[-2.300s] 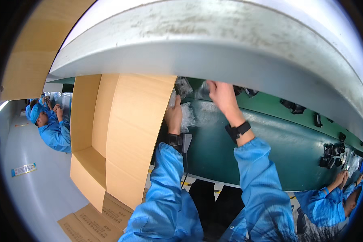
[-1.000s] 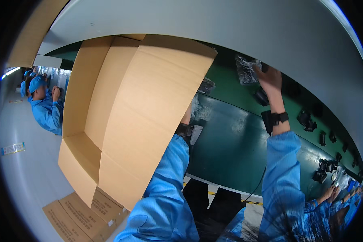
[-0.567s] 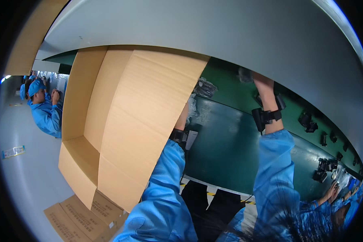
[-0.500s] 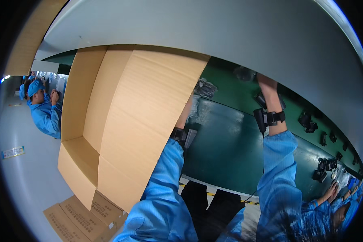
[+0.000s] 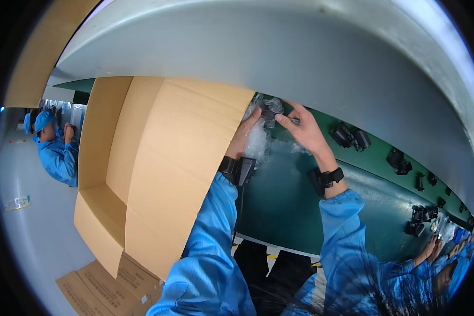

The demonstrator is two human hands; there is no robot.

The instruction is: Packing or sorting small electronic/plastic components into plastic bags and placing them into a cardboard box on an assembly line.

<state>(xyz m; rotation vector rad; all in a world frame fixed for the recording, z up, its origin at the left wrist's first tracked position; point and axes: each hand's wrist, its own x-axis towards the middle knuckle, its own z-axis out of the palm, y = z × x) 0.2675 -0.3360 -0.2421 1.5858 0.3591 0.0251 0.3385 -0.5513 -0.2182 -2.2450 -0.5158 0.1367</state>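
My left hand [image 5: 240,138] shows beyond the edge of a cardboard flap, its fingers closed on a crumpled clear plastic bag [image 5: 258,143]. Within the bag's upper part is a dark object [image 5: 272,107], too covered to name. From the other side my right hand [image 5: 307,132] pinches the plastic between thumb and fingers. Both hands are above the green bench [image 5: 284,203], just under the grey overhead panel [image 5: 279,58]. A black strap with a small box is around each wrist.
An open cardboard box [image 5: 189,147] stands at the left, with closed cartons [image 5: 102,287] on the floor below. Black devices [image 5: 350,137] lie in a row along the green belt [image 5: 371,158]. Co-workers in blue sit at far left [image 5: 58,152] and lower right [image 5: 421,268].
My right hand has come left and nearer, meeting my left hand at the plastic bag. More of my left hand now shows past the flap. The head view has shifted slightly.
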